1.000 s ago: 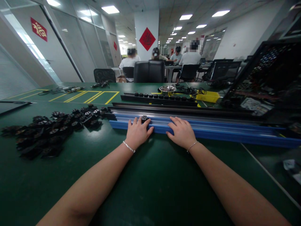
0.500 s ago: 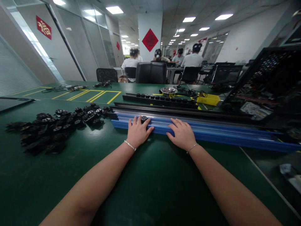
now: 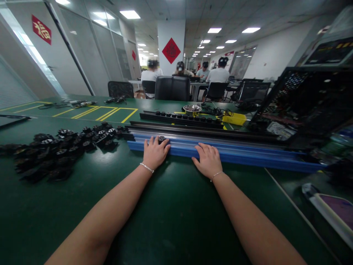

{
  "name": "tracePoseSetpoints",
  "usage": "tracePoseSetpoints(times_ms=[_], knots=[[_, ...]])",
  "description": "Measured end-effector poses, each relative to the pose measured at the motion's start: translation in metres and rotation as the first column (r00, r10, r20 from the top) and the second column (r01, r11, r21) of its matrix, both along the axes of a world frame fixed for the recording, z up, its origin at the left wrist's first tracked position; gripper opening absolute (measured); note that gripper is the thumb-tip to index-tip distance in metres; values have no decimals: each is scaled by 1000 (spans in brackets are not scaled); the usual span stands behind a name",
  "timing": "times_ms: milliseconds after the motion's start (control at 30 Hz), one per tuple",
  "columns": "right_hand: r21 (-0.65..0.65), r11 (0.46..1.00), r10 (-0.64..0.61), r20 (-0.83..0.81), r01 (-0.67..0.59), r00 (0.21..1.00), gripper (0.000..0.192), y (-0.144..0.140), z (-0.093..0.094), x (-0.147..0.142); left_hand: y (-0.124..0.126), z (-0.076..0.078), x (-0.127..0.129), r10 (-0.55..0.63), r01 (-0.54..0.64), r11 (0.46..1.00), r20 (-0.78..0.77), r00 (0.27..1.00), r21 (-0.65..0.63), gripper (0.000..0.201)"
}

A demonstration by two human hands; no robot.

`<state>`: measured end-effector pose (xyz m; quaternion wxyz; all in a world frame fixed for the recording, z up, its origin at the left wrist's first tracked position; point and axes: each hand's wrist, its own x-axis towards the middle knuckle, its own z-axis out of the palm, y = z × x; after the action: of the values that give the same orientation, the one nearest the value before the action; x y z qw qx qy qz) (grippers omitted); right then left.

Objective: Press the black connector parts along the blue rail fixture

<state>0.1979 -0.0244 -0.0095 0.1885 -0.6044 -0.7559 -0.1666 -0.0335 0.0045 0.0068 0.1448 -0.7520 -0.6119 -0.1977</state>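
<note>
A long blue channel-shaped rail lies across the green table in front of me. My left hand rests on it near its left end, fingers spread over the top and thumb at the right. By its index fingertip, a small black part sits on the rail; whether the finger presses it I cannot tell. Farther right, my right hand lies on the same rail with fingers stretched and thumb apart along the front side. Behind the blue rail run dark and silvery rails.
At left is a heap of black parts. Farther back stand a black strip with several knobs, a metal bowl and a yellow tray. A dark open-fronted case and a phone-like device are at right. People sit beyond.
The view has turned slightly to the right, so things appear shifted left. My left thumb has drawn a little nearer to the fingers. Both hands stay on the blue rail.
</note>
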Motion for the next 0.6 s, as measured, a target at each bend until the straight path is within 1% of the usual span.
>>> tracePoseSetpoints(times_ms=[167, 333, 433, 600], knots=[[2, 1000, -12, 1, 12, 1000, 42, 0, -1, 0, -1, 0, -14, 15, -15, 1000, 3, 1000, -20, 48], [2, 1000, 9, -1, -9, 1000, 42, 1, 0, 2, 0, -4, -30, 75, -75, 997, -2, 997, -27, 48], [12, 1000, 25, -6, -25, 1000, 41, 0, 1, 3, 0, -4, -33, 106, -106, 994, 15, 994, -38, 47], [17, 998, 61, -30, -61, 998, 38, 2, 3, 6, 0, -2, -31, 117, -114, 991, 41, 992, -70, 47]])
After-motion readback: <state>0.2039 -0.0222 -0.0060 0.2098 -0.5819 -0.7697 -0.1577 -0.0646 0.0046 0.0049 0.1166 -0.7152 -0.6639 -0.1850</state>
